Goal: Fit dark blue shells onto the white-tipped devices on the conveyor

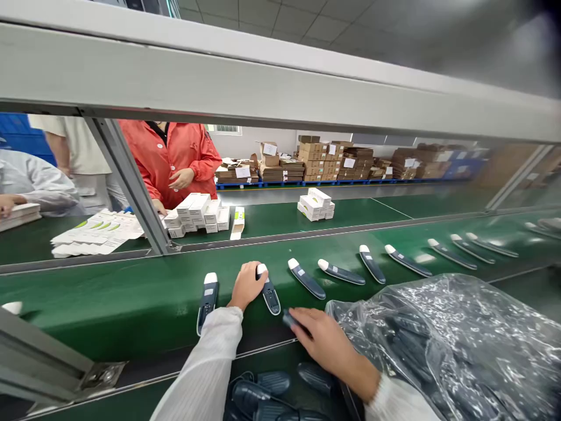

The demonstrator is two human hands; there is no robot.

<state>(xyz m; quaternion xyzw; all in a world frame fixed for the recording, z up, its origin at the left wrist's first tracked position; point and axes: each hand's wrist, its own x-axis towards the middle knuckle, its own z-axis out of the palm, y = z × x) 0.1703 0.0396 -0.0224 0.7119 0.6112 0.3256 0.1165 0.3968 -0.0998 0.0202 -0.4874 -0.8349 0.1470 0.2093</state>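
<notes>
My left hand is closed on the upper end of a dark blue handheld device with a white tip, which lies on the green conveyor belt; its lower half looks like an open compartment. Just right of it, my right hand pinches a small dark blue piece, partly hidden and blurred. A similar device lies left of my left hand, its recess facing up. More such devices lie in a row to the right. Below my hands are several loose dark blue pieces, some with dark cords.
A clear plastic bag of dark parts fills the lower right. Beyond the metal frame, white boxes and flat cartons lie on another green surface. A co-worker in red stands there, another person in white sits left.
</notes>
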